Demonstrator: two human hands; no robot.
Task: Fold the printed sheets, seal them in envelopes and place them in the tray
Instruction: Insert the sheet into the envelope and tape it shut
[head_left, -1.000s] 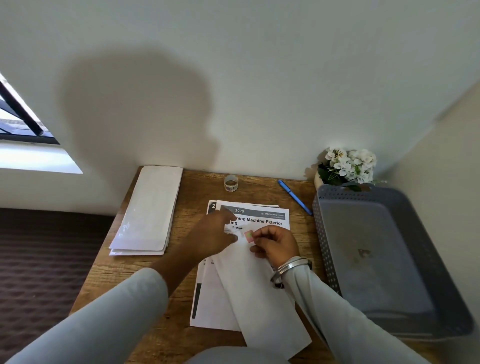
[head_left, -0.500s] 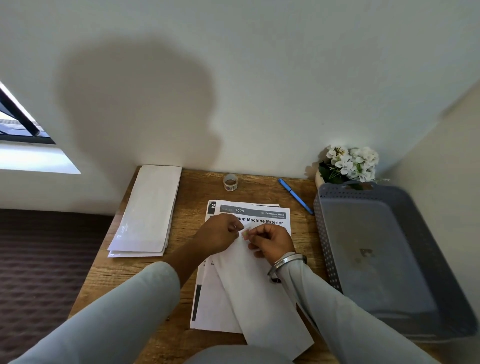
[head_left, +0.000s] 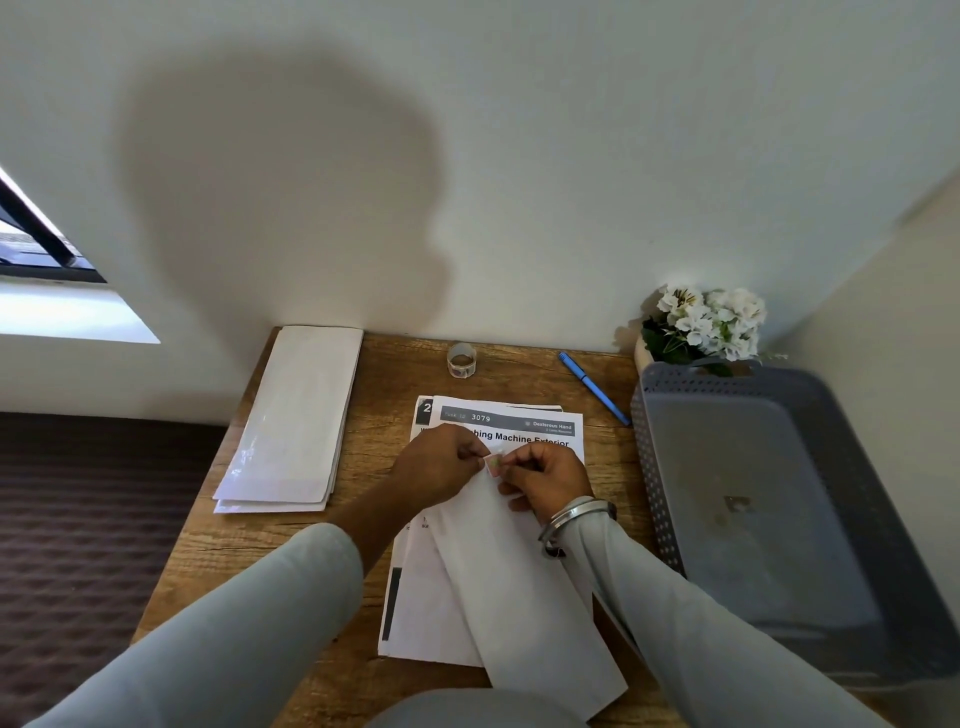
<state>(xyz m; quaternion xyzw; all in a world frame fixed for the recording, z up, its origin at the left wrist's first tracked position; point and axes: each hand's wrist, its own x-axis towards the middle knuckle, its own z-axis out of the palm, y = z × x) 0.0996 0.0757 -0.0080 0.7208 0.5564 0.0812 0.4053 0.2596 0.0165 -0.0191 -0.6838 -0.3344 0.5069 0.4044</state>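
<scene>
A white envelope (head_left: 524, 587) lies slanted on a stack of printed sheets (head_left: 431, 613) in the middle of the wooden desk (head_left: 384, 374). At the envelope's far end a small pinkish sticker (head_left: 494, 464) sits between both hands. My left hand (head_left: 439, 470) pinches the sticker's left edge with curled fingers. My right hand (head_left: 545, 480) pinches its right side, fingers curled over the envelope's end. The grey perforated tray (head_left: 763, 499) stands at the right and holds no envelopes.
A pile of blank envelopes (head_left: 296, 421) lies at the desk's left side. A sticker roll (head_left: 461, 359) and a blue pen (head_left: 593, 387) lie near the wall. White flowers (head_left: 704, 325) stand behind the tray. The desk edge drops to dark carpet on the left.
My hands came together at the envelope's far end. The left hand went from fingers pointing at the sticker to pinching it together with the right hand.
</scene>
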